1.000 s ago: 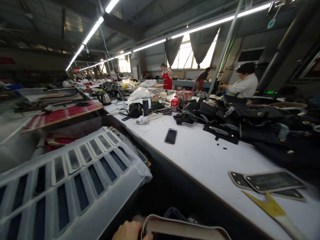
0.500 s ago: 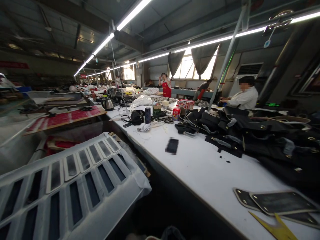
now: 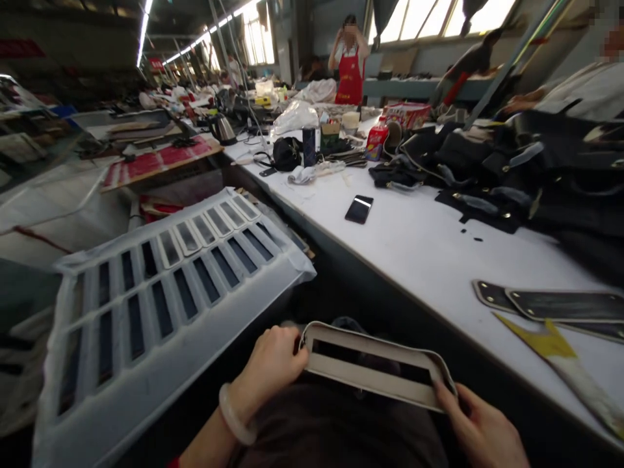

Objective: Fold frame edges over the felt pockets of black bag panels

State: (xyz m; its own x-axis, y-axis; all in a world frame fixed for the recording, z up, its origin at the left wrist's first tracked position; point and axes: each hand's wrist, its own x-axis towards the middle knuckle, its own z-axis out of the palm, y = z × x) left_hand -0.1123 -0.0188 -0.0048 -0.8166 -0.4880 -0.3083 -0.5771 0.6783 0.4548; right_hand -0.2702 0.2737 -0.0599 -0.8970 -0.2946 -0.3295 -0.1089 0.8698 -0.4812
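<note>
A beige rectangular frame piece (image 3: 355, 379) with rounded ends and a long opening is held over my lap, at the bottom centre. My left hand (image 3: 275, 364), with a pale bangle on its wrist, is closed on the left end. The right end is pinched between the thumb and fingers of my right hand (image 3: 482, 422). To the left lies a board covered in whitish sheeting (image 3: 195, 348), with rows of dark strips. Several pale-edged pieces (image 3: 192, 235) rest along its far side.
On the white table (image 3: 409, 260) are a phone (image 3: 359, 208), a black pile (image 3: 575, 169), dark strips with eyelets (image 3: 556, 304), and a yellow-ended tool (image 3: 541, 335). A red bottle (image 3: 376, 139) stands farther back. A person in a red apron (image 3: 349, 78) stands beyond.
The view has tilted down and moved closer to the table. Both my hands have come into view at the bottom, holding the beige frame piece.
</note>
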